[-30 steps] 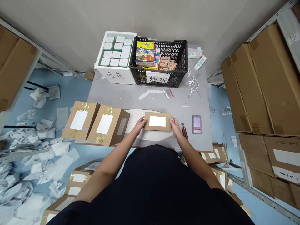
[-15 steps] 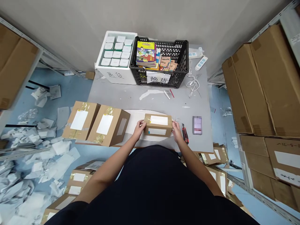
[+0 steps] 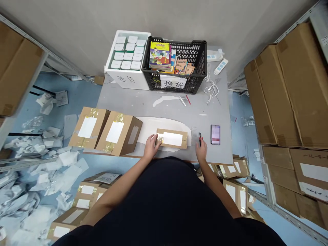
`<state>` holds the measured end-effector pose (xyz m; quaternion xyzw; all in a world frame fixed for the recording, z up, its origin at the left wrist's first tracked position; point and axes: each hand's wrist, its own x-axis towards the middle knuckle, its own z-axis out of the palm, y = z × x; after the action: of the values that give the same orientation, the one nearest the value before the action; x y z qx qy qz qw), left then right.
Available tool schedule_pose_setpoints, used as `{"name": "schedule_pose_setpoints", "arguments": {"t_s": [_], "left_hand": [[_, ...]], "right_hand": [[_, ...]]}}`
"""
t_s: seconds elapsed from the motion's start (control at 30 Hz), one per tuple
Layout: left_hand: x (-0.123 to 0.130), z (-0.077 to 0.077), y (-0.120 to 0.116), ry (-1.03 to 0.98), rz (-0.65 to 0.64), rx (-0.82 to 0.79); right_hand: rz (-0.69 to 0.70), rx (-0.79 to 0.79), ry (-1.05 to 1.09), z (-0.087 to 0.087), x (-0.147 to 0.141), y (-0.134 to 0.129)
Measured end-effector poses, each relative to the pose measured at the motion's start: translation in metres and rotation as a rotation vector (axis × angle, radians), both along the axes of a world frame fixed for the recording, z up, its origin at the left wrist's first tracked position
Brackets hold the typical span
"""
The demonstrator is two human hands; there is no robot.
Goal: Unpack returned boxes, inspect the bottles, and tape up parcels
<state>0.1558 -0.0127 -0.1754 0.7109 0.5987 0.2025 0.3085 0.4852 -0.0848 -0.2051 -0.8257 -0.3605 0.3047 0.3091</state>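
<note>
A small cardboard box [image 3: 185,138] with a white label and tape at its left end lies on the table in front of me. My left hand [image 3: 151,146] grips that left end, fingers on the far side and thumb nearer me. To the right of the box, my right hand [image 3: 201,150] is closed around a red and black utility knife [image 3: 200,137], whose front end points away from me. A phone [image 3: 215,134] lies just right of the knife. Under the box is a pale, white patch [image 3: 148,127] of the tabletop.
Two larger taped boxes [image 3: 114,132] stand on the table's left. At the back are a white foam box [image 3: 133,80] of white-topped cartons and a black crate [image 3: 200,78] with books. A cable [image 3: 211,90] and power strips [image 3: 220,66] lie back right. Shelves flank both sides.
My right hand has left the box and moved right to take hold of the utility knife. The box has been turned, and its front label no longer shows. My left hand stays at its left end.
</note>
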Motion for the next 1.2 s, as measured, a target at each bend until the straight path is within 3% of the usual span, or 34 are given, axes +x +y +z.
{"name": "schedule_pose_setpoints", "arguments": {"t_s": [0.17,0.27,0.4,0.53,0.63,0.77,0.87,0.97,1.2], "left_hand": [[0.006,0.024,-0.013,0.149,-0.506,0.163],[0.014,0.031,-0.019,0.18,-0.6,0.158],[0.02,0.031,-0.026,0.241,-0.587,0.123],[0.023,0.025,-0.035,0.246,-0.536,0.1],[0.025,0.021,-0.04,0.21,-0.496,0.094],[0.026,0.019,-0.042,0.166,-0.464,0.096],[0.025,0.019,-0.042,0.142,-0.453,0.121],[0.024,0.02,-0.042,0.169,-0.462,0.144],[0.022,0.021,-0.042,0.19,-0.455,0.185]], "right_hand": [[-0.086,-0.232,-0.128,-0.011,0.026,-0.031],[-0.062,-0.223,-0.008,-0.015,0.029,-0.032],[0.023,-0.189,0.129,-0.008,0.022,-0.02],[0.179,-0.065,0.239,0.026,0.005,-0.004],[0.465,0.019,0.244,0.064,-0.014,0.014],[0.976,0.046,0.026,0.103,-0.04,0.047],[1.236,-0.043,-0.181,0.112,-0.056,0.07],[1.392,-0.14,-0.402,0.112,-0.068,0.087],[1.542,-0.207,-0.688,0.12,-0.088,0.098]]}}
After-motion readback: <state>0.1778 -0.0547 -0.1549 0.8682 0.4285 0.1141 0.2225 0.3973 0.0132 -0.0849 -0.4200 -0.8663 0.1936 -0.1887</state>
